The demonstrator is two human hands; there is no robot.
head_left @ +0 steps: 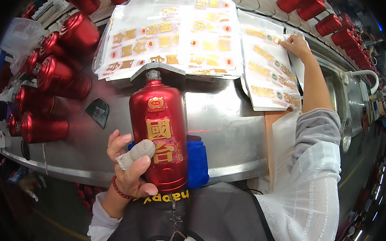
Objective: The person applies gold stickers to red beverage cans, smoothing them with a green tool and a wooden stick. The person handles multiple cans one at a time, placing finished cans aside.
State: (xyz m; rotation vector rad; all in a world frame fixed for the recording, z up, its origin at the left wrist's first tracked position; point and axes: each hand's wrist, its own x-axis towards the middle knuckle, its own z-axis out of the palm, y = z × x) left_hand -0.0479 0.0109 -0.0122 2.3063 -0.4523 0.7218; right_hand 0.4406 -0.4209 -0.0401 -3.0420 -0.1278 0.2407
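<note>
A glossy red bottle [158, 131] with raised gold characters lies tilted before me, its neck against a dark metal rest and its lower part beside a blue cloth [197, 163]. At its lower left is my left hand [132, 163], fingers apart, one in a knitted finger cover that overlaps the bottle's front. I cannot tell how firmly it touches. At the far right, my right hand [296, 45] pinches at the upper edge of a sheet of gold stickers [270, 67]. What lies between the fingertips is too small to make out.
More white sticker sheets [147, 43] spread across the back of the metal bench [228, 127]. Several red bottles [64, 78] lie on the left; others line the slatted conveyor [255, 1] behind. A dark flat piece [98, 111] lies left of centre. A sink [338, 90] with a white tap is right.
</note>
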